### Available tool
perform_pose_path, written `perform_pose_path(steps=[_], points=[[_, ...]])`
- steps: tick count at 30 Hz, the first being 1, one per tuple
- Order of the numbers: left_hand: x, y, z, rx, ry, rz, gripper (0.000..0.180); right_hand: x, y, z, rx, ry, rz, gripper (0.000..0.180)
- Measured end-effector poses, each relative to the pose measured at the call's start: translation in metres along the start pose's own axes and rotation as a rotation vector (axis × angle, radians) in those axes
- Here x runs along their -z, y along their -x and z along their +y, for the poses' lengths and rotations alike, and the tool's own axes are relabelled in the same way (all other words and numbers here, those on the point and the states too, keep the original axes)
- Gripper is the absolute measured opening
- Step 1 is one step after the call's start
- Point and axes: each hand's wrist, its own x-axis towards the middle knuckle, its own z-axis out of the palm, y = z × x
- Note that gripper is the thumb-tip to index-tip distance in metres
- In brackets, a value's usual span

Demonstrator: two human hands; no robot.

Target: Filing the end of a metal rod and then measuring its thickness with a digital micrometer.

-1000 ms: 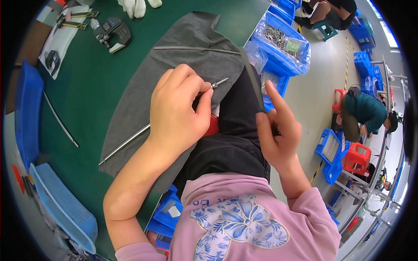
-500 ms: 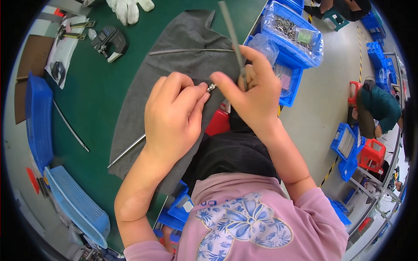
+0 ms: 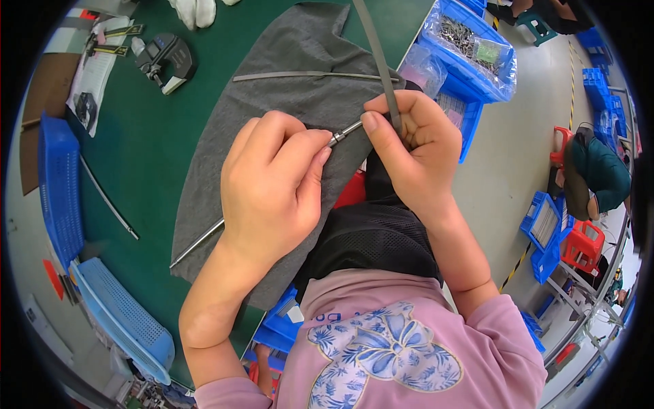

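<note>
My left hand is closed on a slim, shiny metal rod, its thumb and forefinger pinching near a small stepped collar. The rod's lower end slants out past my left wrist over a dark grey cloth. Thumb and forefinger of my right hand pinch the thin metal length beyond the collar. A flat grey strip also rises out of my right hand, its lower end hidden among the curled fingers. Another narrow grey strip lies across the cloth above my hands.
On the green table are a dark micrometer-like gauge, white gloves and a thin curved rod. Blue baskets line the left edge. Blue bins with metal parts stand right. A person bends over farther right.
My right hand's thumb and forefinger have closed on the metal length beyond the collar, which now shows between my hands. The strip in that hand has swung slightly right.
</note>
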Motion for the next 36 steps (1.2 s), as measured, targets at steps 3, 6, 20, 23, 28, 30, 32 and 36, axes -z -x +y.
perform_pose_path(steps=[3,6,20,23,28,30,32,36], points=[[0.001,0.001,0.0,-0.015,-0.029,-0.011,0.018,-0.001,0.0,0.0,-0.017,-0.013,-0.008,0.009],[0.0,0.001,0.0,-0.03,-0.042,0.016,0.02,-0.002,-0.001,0.0,-0.008,-0.008,-0.006,0.008],[-0.001,-0.002,-0.005,-0.107,-0.088,0.078,0.02,0.022,0.027,-0.009,-0.098,0.112,-0.175,0.01],[-0.002,-0.003,-0.007,-0.125,-0.084,0.074,0.019,0.023,0.033,-0.007,-0.125,0.115,-0.197,0.009],[-0.004,-0.002,-0.006,-0.128,-0.053,0.089,0.019,0.026,0.038,-0.011,-0.109,0.122,-0.254,0.007],[-0.003,0.0,-0.003,-0.127,-0.04,0.017,0.019,0.03,0.042,-0.011,-0.07,0.17,-0.298,0.007],[-0.003,-0.001,-0.005,-0.154,-0.052,0.01,0.019,0.032,0.047,-0.008,-0.07,0.18,-0.296,0.007],[-0.003,-0.001,-0.009,-0.193,-0.085,0.017,0.02,0.038,0.058,-0.004,-0.048,0.195,-0.291,0.007]])
